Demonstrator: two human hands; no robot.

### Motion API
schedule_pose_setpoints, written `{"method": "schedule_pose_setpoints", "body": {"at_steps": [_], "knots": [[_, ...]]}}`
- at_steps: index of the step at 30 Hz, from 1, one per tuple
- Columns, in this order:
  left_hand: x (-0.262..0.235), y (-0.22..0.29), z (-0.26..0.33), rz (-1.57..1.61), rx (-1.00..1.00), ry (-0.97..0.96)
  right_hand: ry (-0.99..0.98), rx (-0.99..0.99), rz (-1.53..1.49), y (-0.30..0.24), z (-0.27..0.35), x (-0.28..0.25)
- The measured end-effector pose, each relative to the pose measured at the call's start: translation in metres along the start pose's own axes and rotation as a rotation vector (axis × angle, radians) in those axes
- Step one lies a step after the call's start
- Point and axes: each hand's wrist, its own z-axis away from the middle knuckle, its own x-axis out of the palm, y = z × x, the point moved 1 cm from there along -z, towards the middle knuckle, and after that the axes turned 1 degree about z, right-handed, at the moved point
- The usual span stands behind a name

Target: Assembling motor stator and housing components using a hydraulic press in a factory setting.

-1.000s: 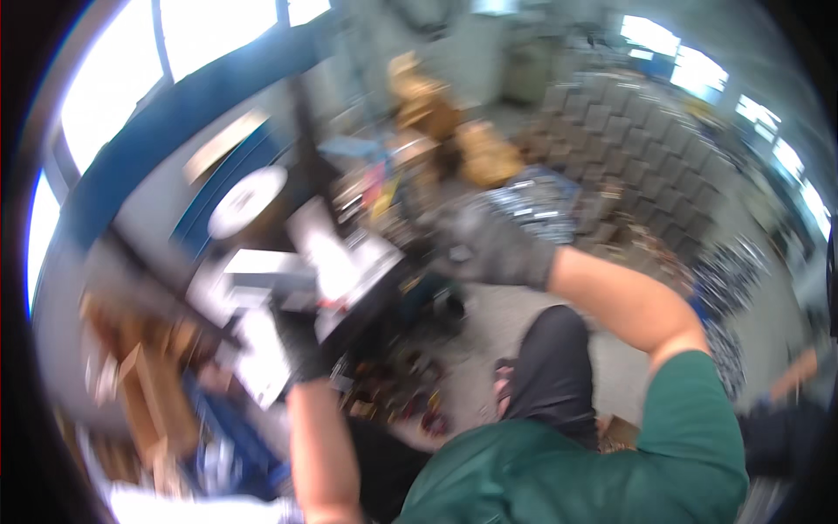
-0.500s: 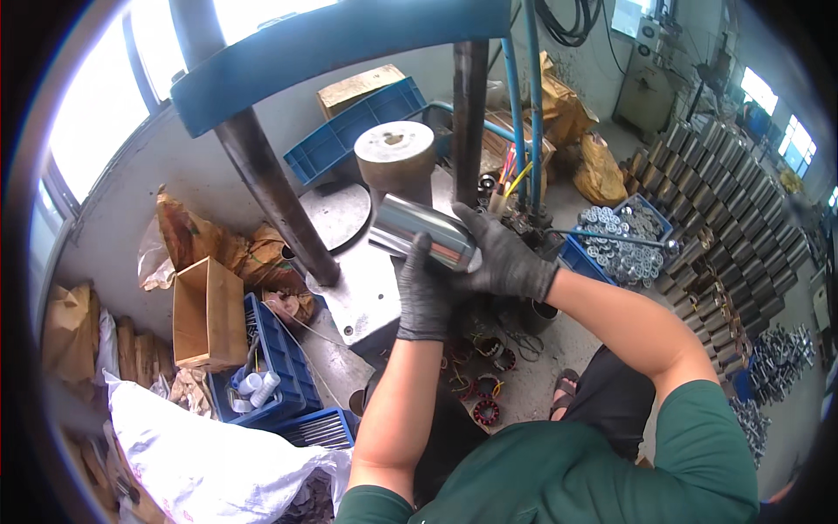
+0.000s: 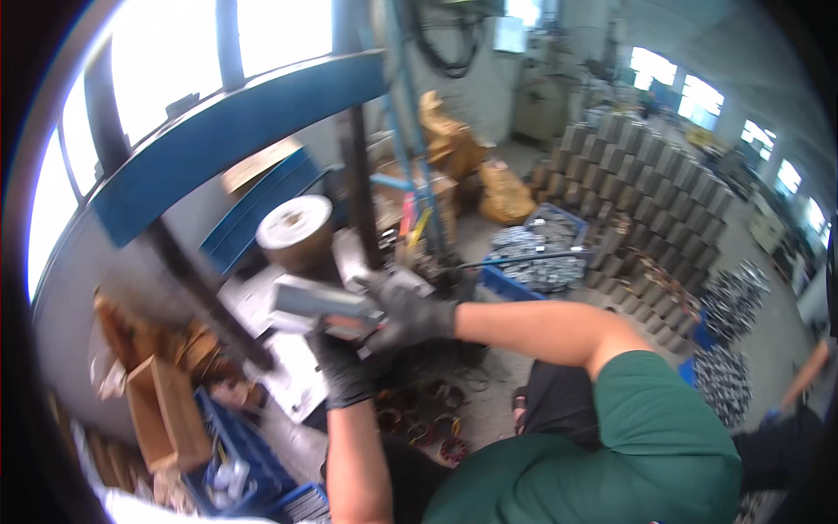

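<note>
A shiny metal cylinder [image 3: 316,299] lies tilted in my two gloved hands, blurred by motion. Under its near end, my left hand [image 3: 339,362] closes around it from below. My right hand [image 3: 406,310] grips that same end from the right side. Just beyond the cylinder stands a thick round metal block [image 3: 297,229] with a pale top and a central hole. It belongs with a press whose blue crossbeam [image 3: 236,131] spans two dark columns over a light metal base plate [image 3: 292,375].
On the left are a cardboard box [image 3: 166,415] and a blue crate [image 3: 231,463] of small parts. Wound rings [image 3: 452,450] lie on the floor. Stacked metal cylinders [image 3: 646,192] and a crate of small metal parts [image 3: 537,258] stand right. Another person's arm [image 3: 807,375] shows far right.
My view has swung to the right, so the press sits further left. Both hands still hold the cylinder. Another person's arm has come into view at the right edge.
</note>
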Motion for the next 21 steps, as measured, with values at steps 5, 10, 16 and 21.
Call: {"method": "schedule_pose_setpoints", "body": {"at_steps": [5,10,16,21], "knots": [[-0.019,0.025,-0.005,0.031,-0.044,-0.017,0.206,-0.008,-0.026,0.025,0.000,0.058],[-0.015,0.036,-0.010,0.188,-0.008,0.043,0.047,0.166,-0.112,0.011,0.007,0.024],[-0.004,0.063,-0.014,0.135,0.174,0.053,0.226,0.134,-0.111,0.008,0.009,-0.012],[-0.033,0.045,-0.028,0.504,-0.082,-0.084,0.567,0.103,-0.554,0.012,-0.074,-0.008]]}}
